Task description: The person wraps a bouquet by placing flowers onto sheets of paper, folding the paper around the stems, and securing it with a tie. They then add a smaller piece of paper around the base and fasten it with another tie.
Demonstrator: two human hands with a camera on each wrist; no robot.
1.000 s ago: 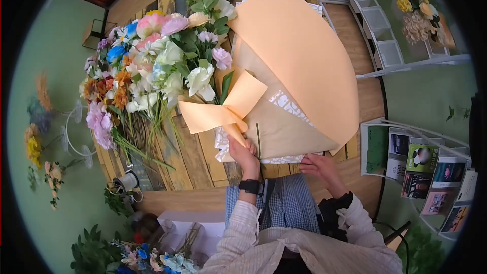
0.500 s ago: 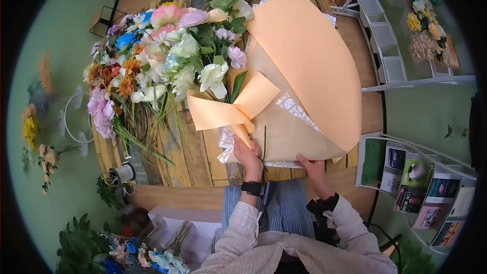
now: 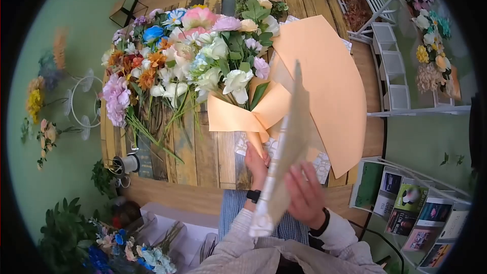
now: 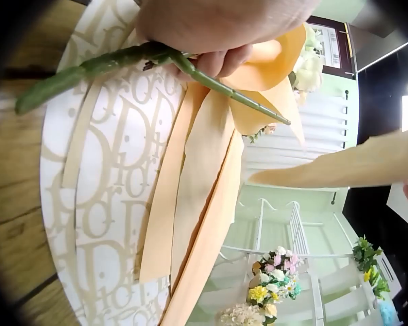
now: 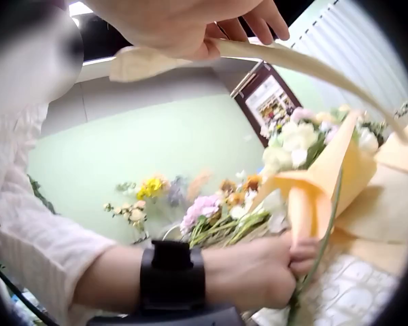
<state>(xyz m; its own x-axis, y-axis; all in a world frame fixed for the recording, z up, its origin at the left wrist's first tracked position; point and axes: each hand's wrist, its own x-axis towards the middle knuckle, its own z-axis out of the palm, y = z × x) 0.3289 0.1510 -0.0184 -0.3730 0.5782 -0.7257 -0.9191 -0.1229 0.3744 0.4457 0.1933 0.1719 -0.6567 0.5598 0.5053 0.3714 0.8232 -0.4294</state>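
Over the table (image 3: 185,147), we see a smooth peach paper cone (image 3: 229,117) run near to far, mouth far; the left hand (image 3: 256,164) grips its narrow end, the right hand (image 3: 306,193), fingers straight, touches a raised thin sheet (image 3: 276,185).

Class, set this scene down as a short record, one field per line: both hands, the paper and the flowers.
Left hand: grips the narrow base of the peach wrap
Right hand: touches the raised sheet, fingers fairly straight
Large peach sheet: on the wooden table
Heaped flowers: on the table's left side, head view
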